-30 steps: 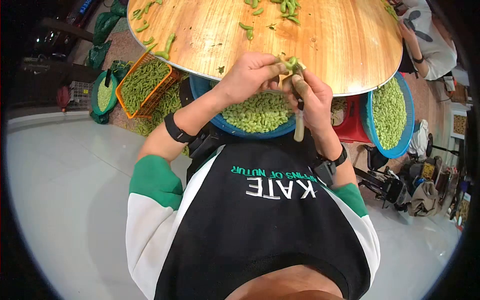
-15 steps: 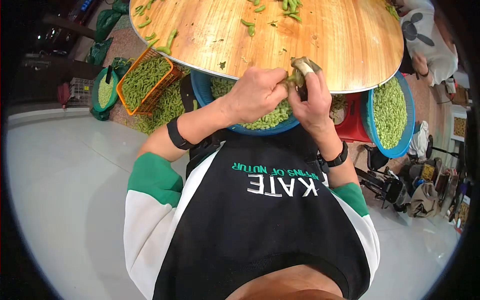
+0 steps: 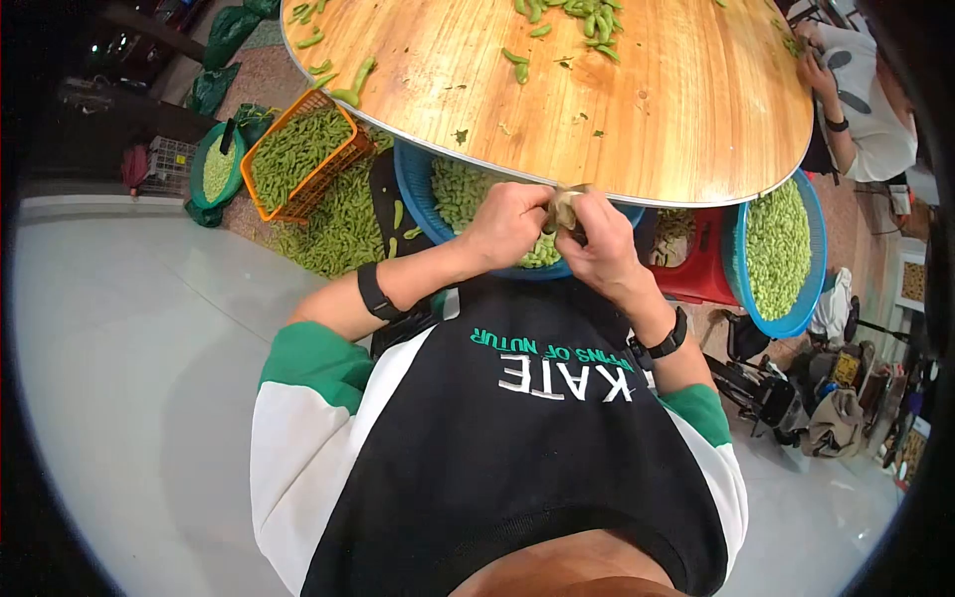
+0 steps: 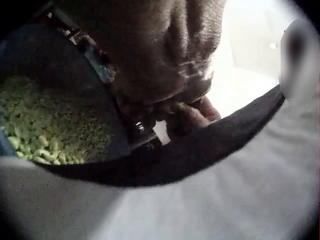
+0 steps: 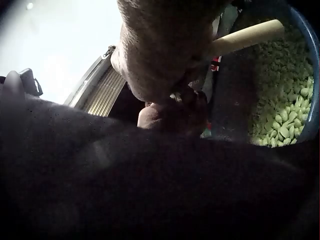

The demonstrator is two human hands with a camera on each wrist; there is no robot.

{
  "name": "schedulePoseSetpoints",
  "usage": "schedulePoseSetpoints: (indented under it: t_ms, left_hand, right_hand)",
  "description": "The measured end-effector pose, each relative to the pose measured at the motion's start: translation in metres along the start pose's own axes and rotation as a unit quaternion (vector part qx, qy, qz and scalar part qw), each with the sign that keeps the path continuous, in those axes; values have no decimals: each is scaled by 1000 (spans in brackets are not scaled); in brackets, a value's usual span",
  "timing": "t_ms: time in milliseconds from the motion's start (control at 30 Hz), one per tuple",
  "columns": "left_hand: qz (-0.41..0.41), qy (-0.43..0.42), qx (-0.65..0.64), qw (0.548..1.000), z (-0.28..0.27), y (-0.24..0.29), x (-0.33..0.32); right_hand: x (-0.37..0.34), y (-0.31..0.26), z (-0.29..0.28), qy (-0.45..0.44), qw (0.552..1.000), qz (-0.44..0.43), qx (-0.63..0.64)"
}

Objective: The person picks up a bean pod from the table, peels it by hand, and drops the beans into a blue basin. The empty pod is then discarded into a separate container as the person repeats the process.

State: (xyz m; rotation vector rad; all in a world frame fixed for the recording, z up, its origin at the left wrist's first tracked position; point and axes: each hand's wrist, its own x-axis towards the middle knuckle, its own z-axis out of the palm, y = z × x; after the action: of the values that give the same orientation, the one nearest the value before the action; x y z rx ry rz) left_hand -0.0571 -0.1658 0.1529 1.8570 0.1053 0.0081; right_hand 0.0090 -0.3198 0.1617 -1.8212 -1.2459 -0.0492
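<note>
Green pods (image 3: 598, 22) lie toward the far side and left edge of the table (image 3: 696, 109), leaving open room along its near right edge, with the blue basin (image 3: 410, 189) tucked beneath the near edge. Both hands have dropped back from above the tabletop to just that edge, over the basin: the right hand (image 3: 602, 244) grips a pale handle (image 5: 250, 37), the left hand (image 3: 507, 227) curls close beside, its pinch hidden, so can't tell.
</note>
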Motion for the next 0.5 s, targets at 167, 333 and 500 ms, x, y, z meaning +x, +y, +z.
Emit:
schedulePoseSetpoints:
  t_ms: [167,333,500]
  left_hand:
    - [90,-19,156,983,1,-23,-2]
    - [151,32,99,983,-9,-1,-20]
    - [202,-20,162,966,-41,3,-24]
  right_hand:
    - [-5,4,-1,0,999,47,-11]
    - [-14,9,4,33,994,101,20]
    - [-5,6,11,42,997,45,53]
